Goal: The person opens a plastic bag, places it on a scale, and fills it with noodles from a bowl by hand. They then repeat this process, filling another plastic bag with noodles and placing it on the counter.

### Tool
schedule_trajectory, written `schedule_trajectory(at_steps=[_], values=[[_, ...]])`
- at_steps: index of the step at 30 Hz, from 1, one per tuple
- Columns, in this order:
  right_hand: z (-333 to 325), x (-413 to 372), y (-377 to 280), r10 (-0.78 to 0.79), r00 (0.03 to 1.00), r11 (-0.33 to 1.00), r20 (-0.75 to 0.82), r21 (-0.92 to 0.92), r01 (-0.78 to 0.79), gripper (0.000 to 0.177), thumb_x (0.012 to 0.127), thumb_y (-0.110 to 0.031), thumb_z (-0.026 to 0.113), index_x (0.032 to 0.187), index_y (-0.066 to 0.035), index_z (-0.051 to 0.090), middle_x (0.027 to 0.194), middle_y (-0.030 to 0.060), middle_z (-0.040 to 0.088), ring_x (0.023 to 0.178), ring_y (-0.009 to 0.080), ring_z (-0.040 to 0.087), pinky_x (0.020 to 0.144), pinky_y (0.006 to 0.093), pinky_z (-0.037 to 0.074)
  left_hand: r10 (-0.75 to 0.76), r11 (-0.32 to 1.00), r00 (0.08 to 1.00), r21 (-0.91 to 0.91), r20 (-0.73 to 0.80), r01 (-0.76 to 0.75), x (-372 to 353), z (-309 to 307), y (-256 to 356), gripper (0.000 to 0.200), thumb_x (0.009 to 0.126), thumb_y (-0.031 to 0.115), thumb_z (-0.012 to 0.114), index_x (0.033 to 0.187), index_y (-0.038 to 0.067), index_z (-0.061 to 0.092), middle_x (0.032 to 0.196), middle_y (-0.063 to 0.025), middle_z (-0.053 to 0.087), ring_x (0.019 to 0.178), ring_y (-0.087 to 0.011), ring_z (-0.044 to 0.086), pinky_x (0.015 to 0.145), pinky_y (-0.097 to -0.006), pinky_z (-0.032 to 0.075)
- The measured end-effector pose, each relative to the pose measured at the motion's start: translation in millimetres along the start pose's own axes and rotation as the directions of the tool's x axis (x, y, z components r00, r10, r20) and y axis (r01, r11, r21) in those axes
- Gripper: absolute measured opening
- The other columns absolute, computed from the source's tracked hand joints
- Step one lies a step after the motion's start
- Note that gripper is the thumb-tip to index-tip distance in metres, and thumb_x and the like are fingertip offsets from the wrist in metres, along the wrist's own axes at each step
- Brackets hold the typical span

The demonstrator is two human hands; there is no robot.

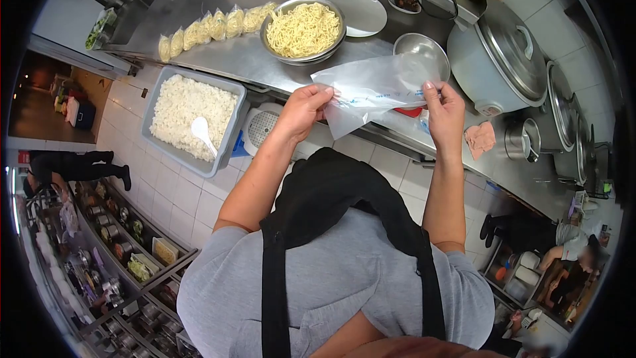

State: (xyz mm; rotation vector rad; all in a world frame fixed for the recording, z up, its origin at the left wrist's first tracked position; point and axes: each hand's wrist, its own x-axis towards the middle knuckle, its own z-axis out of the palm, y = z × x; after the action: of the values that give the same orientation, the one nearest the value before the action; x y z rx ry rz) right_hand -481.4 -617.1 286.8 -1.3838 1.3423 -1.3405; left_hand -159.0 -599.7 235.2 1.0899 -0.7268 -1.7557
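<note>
A clear plastic bag with blue print is stretched between my two hands above the counter's front edge. My left hand pinches its left side, thumb on top. At the opposite end, my right hand grips the bag between thumb and fingers. Just beyond it stands a metal bowl heaped with yellow noodles. To the left of that bowl, several small bags of noodles lie in a row. Partly behind the bag is a metal bowl; what it holds cannot be made out.
A grey tub of white rice with a white paddle stands at left, below counter height. On the counter are a white plate, a large lidded cooker, a pinkish cloth and a metal pot. Other people are at both sides.
</note>
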Motion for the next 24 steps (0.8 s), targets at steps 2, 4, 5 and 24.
schedule_trajectory(at_steps=[2, 4, 5, 24], values=[[-11.1, -2.4, 2.1, 0.063, 0.998, 0.973, 0.016, -0.224, -0.058, 0.033, 0.108, -0.027, 0.076, 0.12, 0.003, 0.076, 0.094, 0.0022, 0.071, 0.083, 0.0109, 0.063, 0.078, 0.0287, 0.052, 0.054, 0.998, 0.995, 0.04, -0.082, -0.051, 2.3, 2.4, 0.2, 0.017, 0.108, 0.02, 0.076, 0.1, 0.006, 0.075, 0.087, 0.0007, 0.071, 0.073, -0.0093, 0.063, 0.07, -0.0271, 0.052], [-19.7, -2.7, 6.6, -0.057, 0.997, 0.952, -0.054, -0.302, 0.038, 0.036, 0.106, -0.027, 0.077, 0.125, 0.003, 0.075, 0.1, 0.0051, 0.071, 0.088, 0.0136, 0.065, 0.08, 0.0304, 0.054, 0.11, 0.991, 0.991, 0.081, -0.078, -0.103, 7.3, 0.2, -2.4, 0.018, 0.108, 0.021, 0.076, 0.098, 0.006, 0.075, 0.084, 0.0021, 0.069, 0.071, -0.0074, 0.059, 0.066, -0.0264, 0.048], [-21.0, -4.5, 8.4, -0.176, 0.978, 0.915, -0.112, -0.384, 0.121, 0.039, 0.105, -0.027, 0.079, 0.13, 0.003, 0.073, 0.107, 0.0079, 0.071, 0.093, 0.0163, 0.067, 0.083, 0.0321, 0.055, 0.161, 0.981, 0.984, 0.122, -0.074, -0.152, 8.5, -1.1, -3.7, 0.02, 0.108, 0.021, 0.076, 0.095, 0.006, 0.075, 0.081, 0.0035, 0.068, 0.069, -0.0054, 0.055, 0.063, -0.0257, 0.043], [79.0, -52.2, 37.9, 0.18, 0.866, 0.978, 0.466, 0.007, -0.208, 0.022, 0.11, -0.022, 0.07, 0.116, -0.002, 0.076, 0.09, -0.0051, 0.07, 0.08, 0.0114, 0.064, 0.079, 0.0297, 0.054, 0.01, 0.983, 0.996, 0.183, 0.089, -0.026, 1.8, 38.4, -22.2, 0.044, 0.105, 0.04, 0.081, 0.076, 0.013, 0.061, 0.069, 0.0057, 0.058, 0.062, -0.0058, 0.047, 0.058, -0.0261, 0.04]])
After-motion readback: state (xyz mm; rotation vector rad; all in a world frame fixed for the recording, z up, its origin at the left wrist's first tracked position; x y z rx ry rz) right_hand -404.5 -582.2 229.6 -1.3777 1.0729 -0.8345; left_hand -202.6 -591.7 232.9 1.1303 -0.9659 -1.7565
